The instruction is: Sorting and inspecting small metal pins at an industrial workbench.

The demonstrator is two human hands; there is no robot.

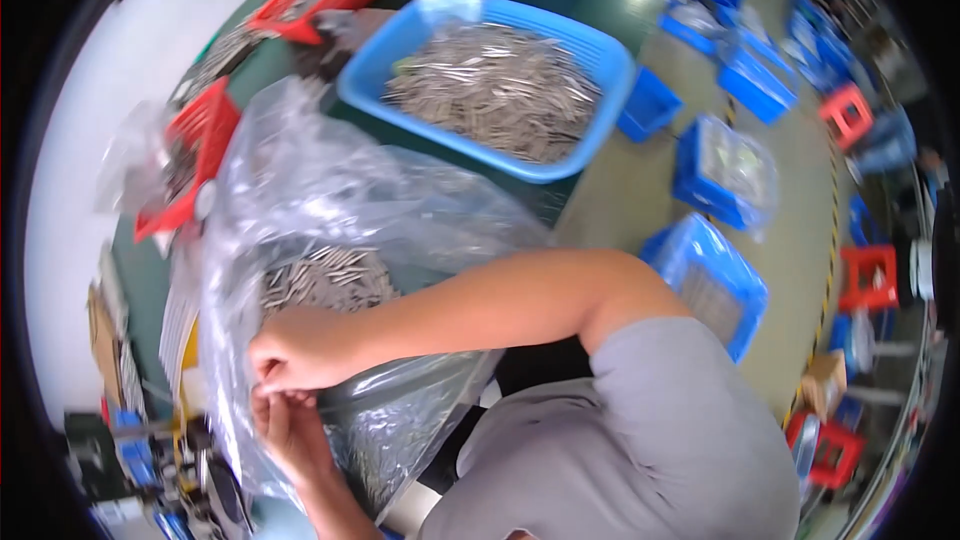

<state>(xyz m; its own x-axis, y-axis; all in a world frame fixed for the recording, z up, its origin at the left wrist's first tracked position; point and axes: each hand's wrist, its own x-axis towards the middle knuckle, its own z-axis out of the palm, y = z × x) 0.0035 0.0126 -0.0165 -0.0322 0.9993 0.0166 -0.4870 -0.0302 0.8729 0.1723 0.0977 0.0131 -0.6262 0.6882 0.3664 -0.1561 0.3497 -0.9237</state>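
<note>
My right hand (300, 348) reaches across from the right, its fingers curled closed. Just below it my left hand (292, 432) is raised with the fingertips pinched together. The two sets of fingertips meet over the left side of a large clear plastic bag (340, 175). Whatever is between them is too small and blurred to name. Beyond my right hand a pile of small, thin grey metal pieces (330, 278) lies on the bag, partly hidden by my right forearm.
A blue tub (583, 155) heaped with similar metal pieces stands at the back of the green table (610, 15). Red bins (205, 145) line the left side. Several blue crates (745, 325) sit on the floor at right, near red stools (868, 277).
</note>
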